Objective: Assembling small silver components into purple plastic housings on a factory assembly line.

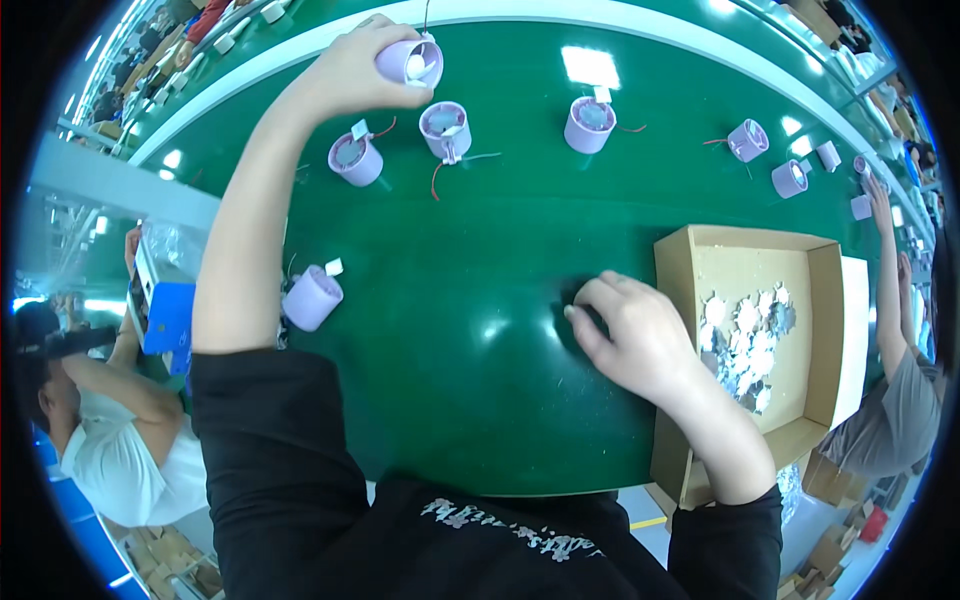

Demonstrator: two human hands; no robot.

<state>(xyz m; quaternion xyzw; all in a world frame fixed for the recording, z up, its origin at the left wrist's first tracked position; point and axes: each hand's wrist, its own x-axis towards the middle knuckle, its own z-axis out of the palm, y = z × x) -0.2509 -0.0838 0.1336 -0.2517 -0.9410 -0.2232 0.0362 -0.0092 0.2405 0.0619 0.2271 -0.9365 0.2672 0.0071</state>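
My left hand (365, 62) reaches to the far left of the table, its fingers wrapped round a lilac plastic cup-shaped housing (432, 66) with a white piece inside. Just below it stand two more lilac housings (356, 160) with greyish discs inside and thin wires coming out. Over the table's middle right, my right hand (635, 335) is curled, thumb close to the forefinger. Whatever it may hold is hidden. Beside it, an open cardboard box (815, 330) contains many small silvery toothed metal discs (745, 340).
One lilac housing (313, 298) lies near my left forearm. Another (590, 125) stands at the far middle, and several (748, 140) are at the far right. A pale rail (560, 12) borders the green table (480, 400). Co-workers sit at left and right; one's hand (880, 205) touches a housing.
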